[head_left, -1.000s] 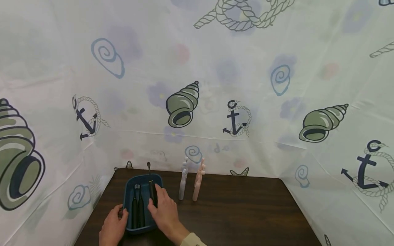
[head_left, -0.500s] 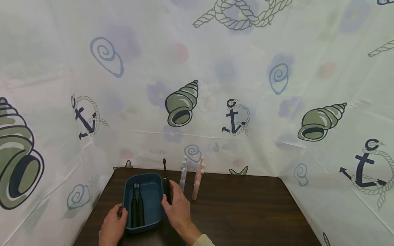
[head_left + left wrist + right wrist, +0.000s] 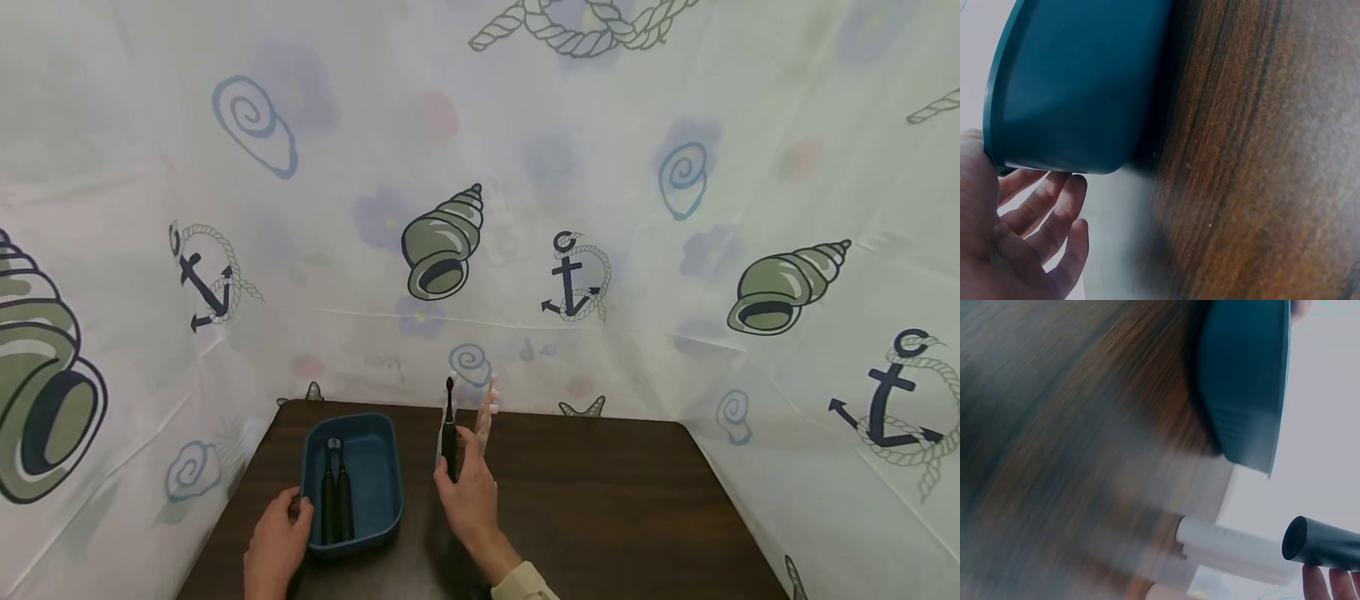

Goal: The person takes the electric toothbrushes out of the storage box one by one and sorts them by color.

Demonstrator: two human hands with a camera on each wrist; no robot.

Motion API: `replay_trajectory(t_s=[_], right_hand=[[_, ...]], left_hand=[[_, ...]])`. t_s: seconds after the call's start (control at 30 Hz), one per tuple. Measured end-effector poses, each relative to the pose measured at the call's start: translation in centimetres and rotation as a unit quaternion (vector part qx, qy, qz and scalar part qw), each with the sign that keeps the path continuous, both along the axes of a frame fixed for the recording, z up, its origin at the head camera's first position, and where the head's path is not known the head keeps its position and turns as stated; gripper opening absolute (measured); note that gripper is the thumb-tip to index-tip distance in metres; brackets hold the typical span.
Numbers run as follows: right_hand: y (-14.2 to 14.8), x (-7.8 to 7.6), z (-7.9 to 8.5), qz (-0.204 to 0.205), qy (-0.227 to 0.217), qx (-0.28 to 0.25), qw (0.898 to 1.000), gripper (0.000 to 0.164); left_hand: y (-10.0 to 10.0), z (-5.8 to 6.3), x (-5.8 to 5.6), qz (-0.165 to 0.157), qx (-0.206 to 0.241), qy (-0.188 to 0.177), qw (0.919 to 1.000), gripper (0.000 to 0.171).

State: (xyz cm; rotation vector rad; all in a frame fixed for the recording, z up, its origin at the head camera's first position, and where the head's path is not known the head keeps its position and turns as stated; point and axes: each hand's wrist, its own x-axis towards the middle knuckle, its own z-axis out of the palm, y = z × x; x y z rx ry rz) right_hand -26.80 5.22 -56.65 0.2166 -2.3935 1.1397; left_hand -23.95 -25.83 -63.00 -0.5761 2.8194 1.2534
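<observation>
A black electric toothbrush (image 3: 449, 437) with a slim neck and small oval head is held upright by my right hand (image 3: 474, 492), above the table and right of the blue tray (image 3: 397, 467). Its round base end (image 3: 1295, 538) shows in the right wrist view. My left hand (image 3: 277, 533) grips the tray's left side, its fingers (image 3: 1066, 206) against the outer wall. Inside the tray, two black-handled brushes (image 3: 336, 504) lie side by side on the left. Just behind the held toothbrush stand a slim white figure-topped stick (image 3: 1229, 544), mostly hidden, and a pink one (image 3: 484, 417).
The dark wooden table (image 3: 615, 500) runs up to a white cloth backdrop (image 3: 525, 150) printed with shells and anchors, which also rises at both sides. Table surface extends to the right of my right hand.
My right hand has lifted the black toothbrush out of the tray's right side and carried it rightward, in front of the white stick. My left hand has stayed at the tray.
</observation>
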Motion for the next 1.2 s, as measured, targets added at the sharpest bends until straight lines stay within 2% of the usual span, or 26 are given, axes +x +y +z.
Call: replay_trajectory(t_s=[0.2,0.67,0.9,1.2], right_hand=[[1.6,-0.1,-0.6,-0.011,-0.025,-0.021,0.999,0.058],[4.6,-0.9,-1.0,-0.034,-0.002,-0.05,0.998,0.061],[6.0,-1.4,-1.2,-0.044,-0.006,-0.059,0.997,0.06],[8.3,-3.4,-1.7,-0.065,-0.026,-0.061,0.996,0.056]], left_hand=[[0.2,0.0,-0.1,0.003,0.005,-0.002,1.0,0.06],[0.6,0.3,0.0,0.013,0.017,-0.005,0.9998,0.06],[0.6,0.6,0.3,0.017,0.019,-0.003,0.9997,0.06],[0.9,0.6,0.2,0.021,0.017,0.001,0.9996,0.059]])
